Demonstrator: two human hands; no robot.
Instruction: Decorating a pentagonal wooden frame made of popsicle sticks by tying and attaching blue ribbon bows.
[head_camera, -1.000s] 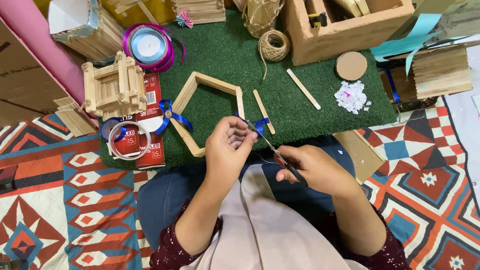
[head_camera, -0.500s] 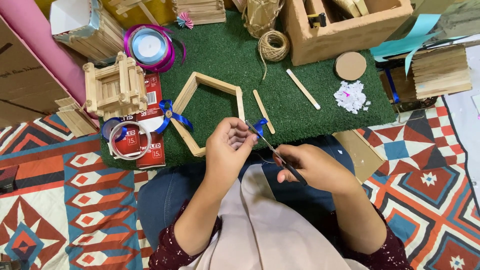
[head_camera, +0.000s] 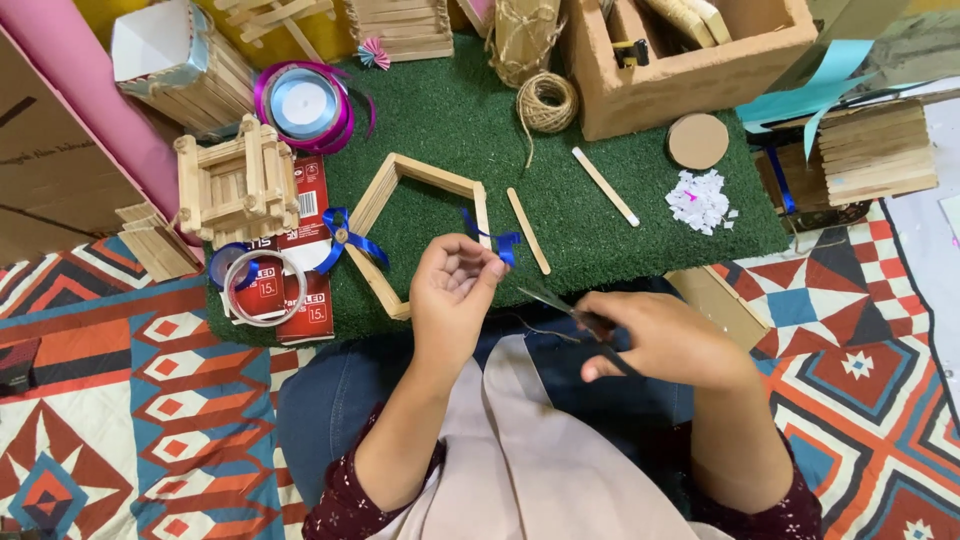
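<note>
From the head camera, the left hand (head_camera: 452, 300) hovers over the near edge of the green turf mat (head_camera: 600, 230), its grip narrow, thumb and fingertips pinched on a small piece of blue ribbon (head_camera: 497, 243) that sticks up and away from the fingers towards the mat. That ribbon sits right at the upper right corner of the wooden stick frame (head_camera: 415, 180), a house-shaped outline lying flat on the mat, and whether it is tied to the frame cannot be told. The right hand (head_camera: 665, 340) is just to the right and a little nearer the body, its grip wrapped around the handles of dark scissors (head_camera: 560, 305), whose blades point left and up towards the ribbon, with the tips close to the left fingers but apart from them; how far the blades stand apart is blurred. A second blue bow (head_camera: 340, 238) sits on the frame's left side, touching it. Two loose craft sticks (head_camera: 528, 230) lie on the mat beyond the hands, the longer one (head_camera: 605, 186) farther out. Left of the frame stands a small stick cabin (head_camera: 238, 185) beside a red carton (head_camera: 300, 290) and a roll of clear tape (head_camera: 263, 287). Farther back are a spool of purple ribbon (head_camera: 303, 103), a ball of twine (head_camera: 548, 102), a cork box (head_camera: 690, 70), a cardboard disc (head_camera: 698, 141) and a heap of white paper bits (head_camera: 700, 200). A patterned rug (head_camera: 120, 400) lies under the person's lap.
</note>
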